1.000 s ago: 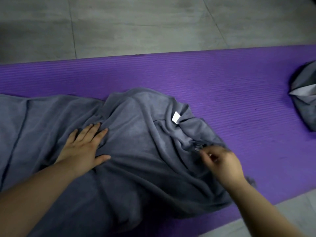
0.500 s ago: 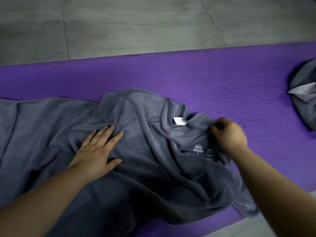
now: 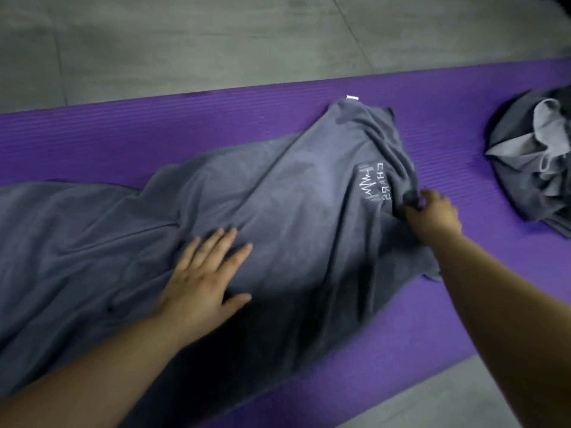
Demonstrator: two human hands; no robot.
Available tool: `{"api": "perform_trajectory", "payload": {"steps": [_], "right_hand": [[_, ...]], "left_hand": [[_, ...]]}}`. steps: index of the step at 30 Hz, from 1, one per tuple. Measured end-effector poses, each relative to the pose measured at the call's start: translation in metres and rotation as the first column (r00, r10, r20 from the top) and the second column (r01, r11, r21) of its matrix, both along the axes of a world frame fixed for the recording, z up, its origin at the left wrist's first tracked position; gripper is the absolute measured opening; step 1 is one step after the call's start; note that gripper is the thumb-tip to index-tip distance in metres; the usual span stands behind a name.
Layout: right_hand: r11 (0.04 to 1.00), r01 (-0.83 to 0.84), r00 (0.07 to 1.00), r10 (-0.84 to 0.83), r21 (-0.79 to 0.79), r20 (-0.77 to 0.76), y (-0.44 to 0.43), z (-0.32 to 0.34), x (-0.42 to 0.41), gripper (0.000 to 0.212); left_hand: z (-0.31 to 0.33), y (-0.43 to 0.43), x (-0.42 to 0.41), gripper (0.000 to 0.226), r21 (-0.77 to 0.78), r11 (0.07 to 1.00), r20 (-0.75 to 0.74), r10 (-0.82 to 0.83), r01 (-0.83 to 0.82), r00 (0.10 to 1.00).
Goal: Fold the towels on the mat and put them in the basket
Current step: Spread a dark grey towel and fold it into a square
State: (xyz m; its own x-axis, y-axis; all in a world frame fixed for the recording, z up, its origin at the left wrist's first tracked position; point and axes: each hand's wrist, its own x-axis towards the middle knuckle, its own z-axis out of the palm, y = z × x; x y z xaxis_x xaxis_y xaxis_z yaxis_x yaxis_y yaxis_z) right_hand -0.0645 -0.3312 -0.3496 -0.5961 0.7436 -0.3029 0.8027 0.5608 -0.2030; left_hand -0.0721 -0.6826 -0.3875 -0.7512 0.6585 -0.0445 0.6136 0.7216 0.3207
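A large grey towel [image 3: 293, 186] lies crumpled across the purple mat [image 3: 216, 125], running from the left edge to right of centre. White embroidered lettering shows near its right end, and a small white tag sticks out at its far corner. My left hand [image 3: 204, 273] presses flat on the towel's middle with fingers spread. My right hand [image 3: 432, 211] grips a bunched fold of the towel's right edge, just beside the lettering. No basket is in view.
A heap of grey towels [image 3: 537, 168] sits on the mat at the right edge. Grey tiled floor [image 3: 216, 41] lies beyond the mat and at the near right corner.
My right hand has pulled the towel's right part out to the right and away from me, unfolding it so the lettering and tag now lie farther out. My left hand stays pressed flat.
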Motion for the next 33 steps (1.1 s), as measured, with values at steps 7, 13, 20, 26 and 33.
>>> {"api": "perform_trajectory", "payload": {"steps": [7, 13, 20, 26, 33], "right_hand": [[0.950, 0.304, 0.952, -0.306, -0.069, -0.024, -0.001, -0.006, 0.062, 0.047], [0.948, 0.227, 0.966, -0.248, -0.222, -0.073, -0.003, -0.006, 0.061, 0.042], [0.926, 0.183, 0.977, -0.210, -0.329, -0.047, -0.026, -0.008, 0.096, 0.034], [0.957, 0.048, 0.876, 0.097, 0.285, -0.473, -0.047, 0.024, 0.122, 0.032], [0.980, 0.025, 0.981, 0.014, 0.196, -0.192, -0.050, 0.001, 0.171, 0.059]], "left_hand": [[-0.015, 0.004, 0.039, 0.069, -0.051, 0.932, -0.084, -0.361, 0.358, 0.929], [-0.011, 0.011, 0.048, 0.043, 0.001, 0.928, -0.099, -0.371, 0.373, 0.923], [0.002, -0.019, 0.031, 0.026, 0.120, 0.950, -0.112, -0.275, 0.288, 0.955], [0.014, -0.040, 0.013, 0.035, 0.263, 0.934, -0.064, -0.234, 0.243, 0.970], [0.011, -0.063, 0.011, 0.047, 0.044, 0.958, -0.041, -0.281, 0.282, 0.959]]}}
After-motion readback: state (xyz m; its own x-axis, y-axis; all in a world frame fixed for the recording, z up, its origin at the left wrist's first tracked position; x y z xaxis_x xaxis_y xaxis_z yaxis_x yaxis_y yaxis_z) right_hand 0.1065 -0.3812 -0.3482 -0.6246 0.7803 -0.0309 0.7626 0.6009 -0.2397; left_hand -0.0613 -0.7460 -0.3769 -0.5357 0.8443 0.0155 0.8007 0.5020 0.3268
